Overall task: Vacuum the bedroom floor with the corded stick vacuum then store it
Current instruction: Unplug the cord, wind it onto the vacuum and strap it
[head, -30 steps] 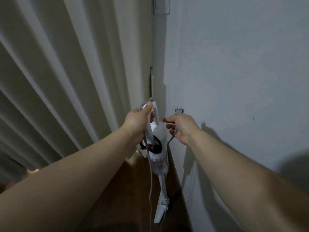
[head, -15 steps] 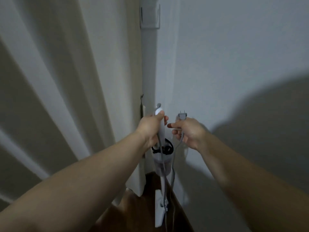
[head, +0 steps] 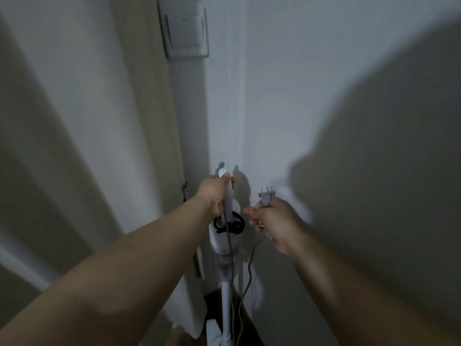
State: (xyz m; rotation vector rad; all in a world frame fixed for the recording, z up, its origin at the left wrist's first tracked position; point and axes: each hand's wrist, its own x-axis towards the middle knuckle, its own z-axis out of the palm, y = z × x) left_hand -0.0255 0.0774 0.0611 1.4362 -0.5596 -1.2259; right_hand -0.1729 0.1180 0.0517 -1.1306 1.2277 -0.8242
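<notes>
Room corner — pale curtain (head: pixel 74 146) on the left, white wall (head: pixel 299 83) on the right with a wall plate (head: pixel 185 33) high up, a strip of dark wood floor (head: pixel 249 318) below. The stick vacuum (head: pixel 225 245) stands upright in the narrow gap between curtain and wall. Left hand (head: pixel 214 196) grips its handle; right hand (head: pixel 272 221) pinches the grey plug (head: pixel 266 198), prongs up, cord (head: pixel 249 270) hanging loose beside the vacuum — both arms extended forward.

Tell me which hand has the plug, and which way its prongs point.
The right hand grips the grey plug, prongs pointing up. The left hand instead holds the vacuum's handle.
</notes>
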